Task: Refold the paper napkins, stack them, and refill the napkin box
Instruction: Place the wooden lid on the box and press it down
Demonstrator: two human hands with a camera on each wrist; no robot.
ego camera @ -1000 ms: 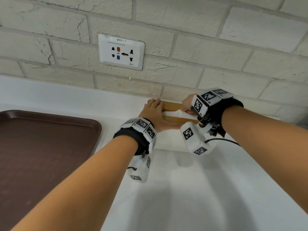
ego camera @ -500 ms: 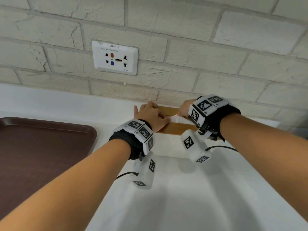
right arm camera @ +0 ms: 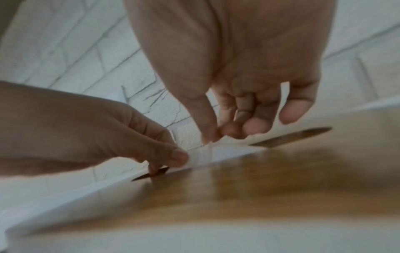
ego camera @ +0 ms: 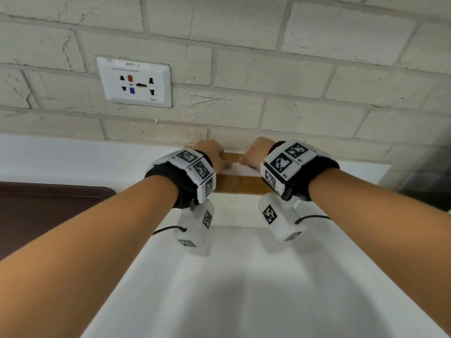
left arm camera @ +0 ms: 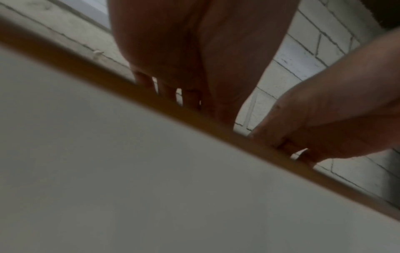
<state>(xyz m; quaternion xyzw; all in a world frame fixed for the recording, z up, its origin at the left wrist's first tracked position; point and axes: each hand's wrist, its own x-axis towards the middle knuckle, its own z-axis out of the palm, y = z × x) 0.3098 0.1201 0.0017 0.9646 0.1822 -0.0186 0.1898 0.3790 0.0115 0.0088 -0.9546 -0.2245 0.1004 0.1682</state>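
A wooden napkin box stands on the white counter against the brick wall. A white napkin sticks up from the slot in its lid. My left hand pinches the napkin's left end between thumb and a finger at the slot. My right hand pinches its upper edge with thumb and index finger. In the left wrist view both hands, left and right, reach over the box edge, and the napkin is hidden there.
A dark brown tray lies on the counter to the left. A white wall socket is mounted on the brick wall above it. The wall stands directly behind the box.
My left hand has left its flat rest on the box lid and now pinches the napkin at the slot. Both hands have drawn close together over the box.
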